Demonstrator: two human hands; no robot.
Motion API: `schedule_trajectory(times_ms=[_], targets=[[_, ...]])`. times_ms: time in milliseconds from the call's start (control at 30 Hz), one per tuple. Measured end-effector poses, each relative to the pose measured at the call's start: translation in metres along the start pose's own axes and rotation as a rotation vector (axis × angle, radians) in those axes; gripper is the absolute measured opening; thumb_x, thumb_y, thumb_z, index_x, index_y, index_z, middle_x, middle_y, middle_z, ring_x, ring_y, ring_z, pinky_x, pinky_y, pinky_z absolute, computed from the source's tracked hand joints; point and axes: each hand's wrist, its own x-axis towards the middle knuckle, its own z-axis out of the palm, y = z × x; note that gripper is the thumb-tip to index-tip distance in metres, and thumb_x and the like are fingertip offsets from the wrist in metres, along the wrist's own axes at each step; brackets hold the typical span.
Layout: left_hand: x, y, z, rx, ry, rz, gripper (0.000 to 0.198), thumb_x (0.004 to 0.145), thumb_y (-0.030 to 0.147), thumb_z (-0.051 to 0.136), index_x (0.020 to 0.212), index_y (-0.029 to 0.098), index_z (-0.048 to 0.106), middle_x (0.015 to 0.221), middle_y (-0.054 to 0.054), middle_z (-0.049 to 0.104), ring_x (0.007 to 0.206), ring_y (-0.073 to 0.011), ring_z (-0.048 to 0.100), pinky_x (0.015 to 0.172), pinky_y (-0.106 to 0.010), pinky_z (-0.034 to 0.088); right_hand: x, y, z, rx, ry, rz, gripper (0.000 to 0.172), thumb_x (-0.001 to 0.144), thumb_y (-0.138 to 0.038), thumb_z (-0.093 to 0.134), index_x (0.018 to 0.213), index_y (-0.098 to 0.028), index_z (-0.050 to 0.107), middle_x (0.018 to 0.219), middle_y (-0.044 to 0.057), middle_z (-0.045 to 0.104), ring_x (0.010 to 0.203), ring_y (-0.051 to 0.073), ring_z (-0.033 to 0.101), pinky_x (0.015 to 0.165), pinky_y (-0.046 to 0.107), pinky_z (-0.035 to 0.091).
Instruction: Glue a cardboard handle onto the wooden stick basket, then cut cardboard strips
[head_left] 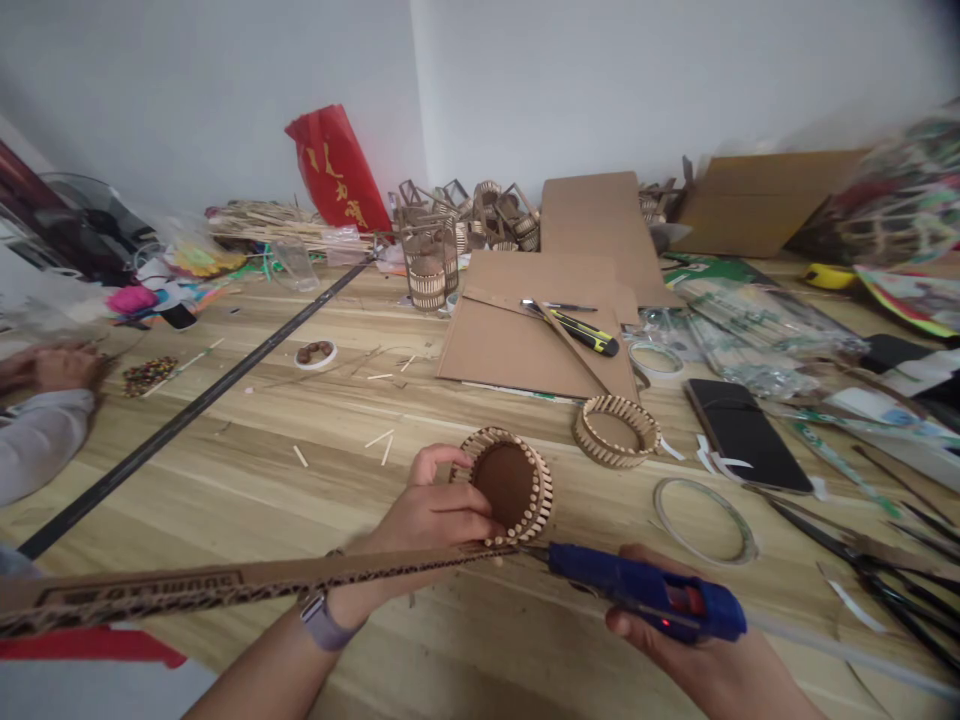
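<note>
My left hand [442,510] grips a small round cup of short wooden sticks with a brown cardboard base [506,480]; its fingers reach inside the rim. A long corrugated cardboard strip [300,578] runs across my left wrist, its thin end touching the cup's lower edge. In my right hand [652,630] is a blue hot glue gun [645,590] with a red light lit. Its nozzle points left, close to the strip's end and the cup; whether it touches them I cannot tell. Beyond the cup, a second stick ring [616,432] lies on the table.
A box cutter [577,328] lies on cardboard sheets [510,345]. Rightward are a phone [750,435], a tape roll [705,520] and black scissors [862,560]. Finished stick cups [427,280] stand behind. A dark bar [202,400] crosses the left side, beyond which another person's hands [60,365] rest.
</note>
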Motion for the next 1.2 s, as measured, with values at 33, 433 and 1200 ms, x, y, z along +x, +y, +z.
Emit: schedule_trajectory(times_ms=[33, 433, 1200], targets=[[0.0000, 0.0002, 0.0002, 0.000, 0.001, -0.002, 0.018, 0.094, 0.033, 0.059, 0.084, 0.020, 0.065, 0.075, 0.005, 0.070, 0.080, -0.0111, 0.063, 0.101, -0.034, 0.033, -0.0001, 0.0008, 0.0000, 0.010, 0.008, -0.003, 0.040, 0.068, -0.062, 0.070, 0.061, -0.024, 0.058, 0.056, -0.003, 0.055, 0.052, 0.016, 0.052, 0.048, 0.024, 0.044], [-0.0061, 0.0000, -0.0014, -0.037, -0.057, -0.087, 0.018, 0.085, 0.036, 0.069, 0.077, 0.020, 0.068, 0.073, 0.003, 0.071, 0.087, -0.0146, 0.063, 0.102, -0.036, 0.036, -0.0005, 0.0074, -0.0012, -0.043, 0.001, -0.024, 0.033, 0.070, -0.056, 0.070, 0.065, -0.025, 0.059, 0.058, -0.002, 0.059, 0.053, 0.017, 0.055, 0.048, 0.025, 0.048], [0.0014, 0.0044, -0.0017, -0.028, 0.026, -0.016, 0.027, 0.093, 0.039, 0.058, 0.077, 0.019, 0.064, 0.070, 0.004, 0.070, 0.081, -0.0120, 0.062, 0.100, -0.034, 0.035, -0.0014, 0.0003, 0.0006, -0.016, 0.059, -0.022, 0.031, 0.065, -0.054, 0.075, 0.063, -0.026, 0.064, 0.056, -0.002, 0.064, 0.052, 0.017, 0.060, 0.048, 0.024, 0.050]])
